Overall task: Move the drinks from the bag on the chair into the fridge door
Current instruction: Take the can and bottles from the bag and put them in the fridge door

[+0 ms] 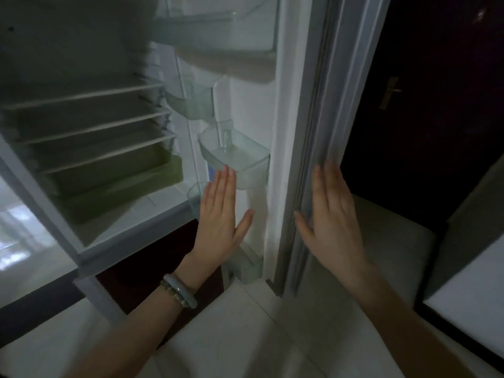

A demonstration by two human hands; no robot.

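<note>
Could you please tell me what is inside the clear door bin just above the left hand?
The clear door bin looks empty apart from a moulded post; no drinks show. The left hand covers its lower front corner, so that part is hidden.

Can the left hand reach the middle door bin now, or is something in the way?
Probably yes. The left hand is open and empty, its fingertips already at the bin, with nothing between them.

A dim home kitchen. An open fridge (90,148) with wire shelves and clear door bins (240,156) stands on pale floor tiles (231,336). A dark wooden door (425,91) with a lever handle is beside it.
</note>
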